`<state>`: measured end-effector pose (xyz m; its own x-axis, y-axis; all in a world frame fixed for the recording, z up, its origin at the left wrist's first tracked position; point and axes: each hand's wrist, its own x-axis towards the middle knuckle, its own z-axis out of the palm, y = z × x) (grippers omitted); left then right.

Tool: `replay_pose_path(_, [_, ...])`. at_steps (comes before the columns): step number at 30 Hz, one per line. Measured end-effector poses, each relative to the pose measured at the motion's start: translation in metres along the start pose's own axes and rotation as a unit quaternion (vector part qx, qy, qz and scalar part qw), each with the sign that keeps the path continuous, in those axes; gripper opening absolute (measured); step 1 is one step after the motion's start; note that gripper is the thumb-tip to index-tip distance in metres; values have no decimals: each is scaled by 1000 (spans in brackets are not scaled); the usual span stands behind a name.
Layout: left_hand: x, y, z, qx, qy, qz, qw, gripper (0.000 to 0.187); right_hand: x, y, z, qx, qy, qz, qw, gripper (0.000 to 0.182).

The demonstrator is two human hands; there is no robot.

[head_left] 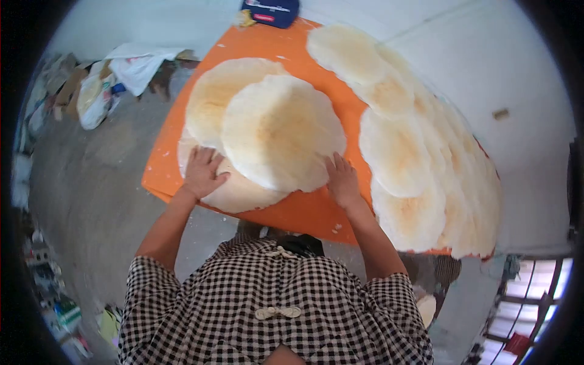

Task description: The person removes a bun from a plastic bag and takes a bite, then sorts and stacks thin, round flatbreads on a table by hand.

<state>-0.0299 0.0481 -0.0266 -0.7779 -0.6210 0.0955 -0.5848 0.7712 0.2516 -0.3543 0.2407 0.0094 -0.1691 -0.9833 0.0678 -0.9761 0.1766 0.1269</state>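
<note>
Three large, thin, pale flatbreads with browned centres overlap on the orange cloth. The top flatbread (292,131) covers parts of one at the upper left (210,91) and one below (249,194). My left hand (205,173) lies with its fingers spread on the lower flatbread, just left of the top one's edge. At the right rim of the top flatbread rests my right hand (342,179), fingers stretched forward and fingertips at the edge. A shadow crosses the top flatbread's middle.
More flatbreads (398,155) overlap in long rows along the table's right side. The orange cloth (167,161) covers the table. A dark blue bag (274,12) sits at the far end. Bags and a white cloth (140,64) lie along the left wall; a barred window (523,298) is lower right.
</note>
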Motion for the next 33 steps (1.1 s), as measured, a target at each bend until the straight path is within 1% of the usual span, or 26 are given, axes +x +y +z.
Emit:
replay_pose_path(1, [0, 5, -4, 11, 4, -13, 1000, 48, -3, 4, -7, 25, -4, 27, 999, 48])
replay_pose_path(4, [-9, 24, -17, -42, 15, -65, 997, 43, -14, 37, 1, 95, 24, 89, 991, 52])
replay_pose_path(5, [-14, 29, -14, -77, 28, -74, 994, 42, -18, 50, 0, 111, -2, 155, 982, 57])
replay_pose_path(7, [-27, 40, -9, -144, 58, -92, 984, 38, -35, 81, 9, 81, -6, 232, 969, 58])
replay_pose_path(8, [-33, 49, -8, -199, 74, -79, 974, 37, -45, 94, 14, 66, -10, 269, 961, 58])
replay_pose_path(10, [-35, 82, -6, -306, 107, -55, 944, 36, -60, 119, 16, 60, -27, 301, 951, 59])
replay_pose_path(11, [-33, 97, -8, -306, 92, -47, 947, 35, -66, 128, 19, 58, -36, 315, 947, 60])
replay_pose_path(13, [-28, 135, -16, -300, 64, -37, 951, 33, -74, 144, 23, 20, -46, 288, 956, 61])
replay_pose_path(14, [-25, 150, -13, -304, 74, -41, 949, 32, -76, 151, 25, 4, -51, 275, 960, 62])
replay_pose_path(16, [-19, 180, -3, -312, 88, -45, 945, 31, -75, 162, 24, -8, -65, 220, 973, 58])
replay_pose_path(18, [-12, 205, 0, -321, 72, -45, 943, 29, -78, 165, 28, -37, -70, 159, 984, 52])
replay_pose_path(20, [-5, 220, 4, -311, 50, -39, 948, 28, -77, 164, 36, -89, -57, 91, 990, 47])
replay_pose_path(21, [-1, 230, 5, -307, 50, -36, 950, 28, -78, 167, 33, -97, 15, 41, 994, 39])
replay_pose_path(23, [8, 251, 6, -299, 53, -33, 952, 28, -72, 175, 25, -56, -42, 95, 993, 34])
replay_pose_path(24, [11, 261, 8, -360, 30, -65, 930, 29, -67, 180, 21, -37, -72, 120, 990, 32])
replay_pose_path(27, [19, 277, 14, -521, -38, -143, 841, 31, -51, 206, 20, 145, 23, 147, 978, 24])
replay_pose_path(29, [29, 284, 20, -601, -88, -176, 775, 35, -47, 200, -16, 182, 37, 130, 974, 20])
replay_pose_path(32, [60, 291, 23, -741, -111, -244, 616, 42, -56, 166, -61, 207, 36, 100, 972, 14])
replay_pose_path(33, [75, 289, 24, -798, -130, -226, 544, 43, -62, 146, -71, 212, 7, 75, 974, 14])
